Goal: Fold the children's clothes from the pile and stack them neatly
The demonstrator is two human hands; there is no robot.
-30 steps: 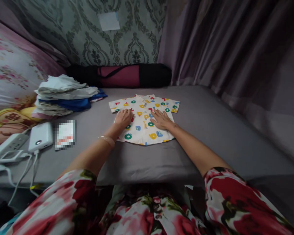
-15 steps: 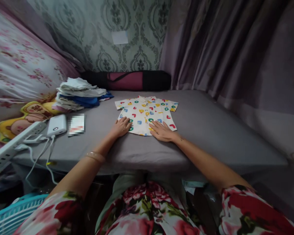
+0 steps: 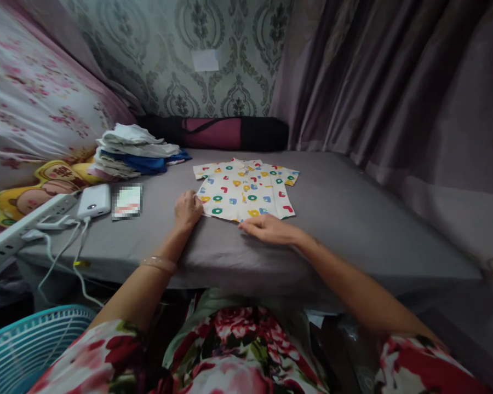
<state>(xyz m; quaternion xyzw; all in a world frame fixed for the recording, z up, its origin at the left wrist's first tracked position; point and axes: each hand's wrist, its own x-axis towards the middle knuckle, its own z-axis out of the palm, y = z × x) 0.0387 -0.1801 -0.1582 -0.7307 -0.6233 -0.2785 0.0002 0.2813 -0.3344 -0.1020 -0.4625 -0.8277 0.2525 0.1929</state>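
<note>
A small white shirt (image 3: pixel 246 189) with a colourful letter-like print lies flat on the grey sheet, its collar toward the wall. My left hand (image 3: pixel 188 209) is closed at the shirt's lower left edge, fingers curled against the cloth. At the middle of the bottom hem, my right hand (image 3: pixel 265 228) pinches the fabric between thumb and fingers.
Folded clothes (image 3: pixel 135 150) are stacked at the back left. A white power bank (image 3: pixel 94 201), a power strip (image 3: pixel 28 227) with cables and a blurred packet (image 3: pixel 127 201) lie at left. Behind is a long black and maroon bag (image 3: pixel 213 133); a blue basket (image 3: pixel 36 345) stands below left.
Both hands were spread flat on the shirt's lower part. The left has slid out to the left edge and closed; the right has drawn down to the hem and pinched it.
</note>
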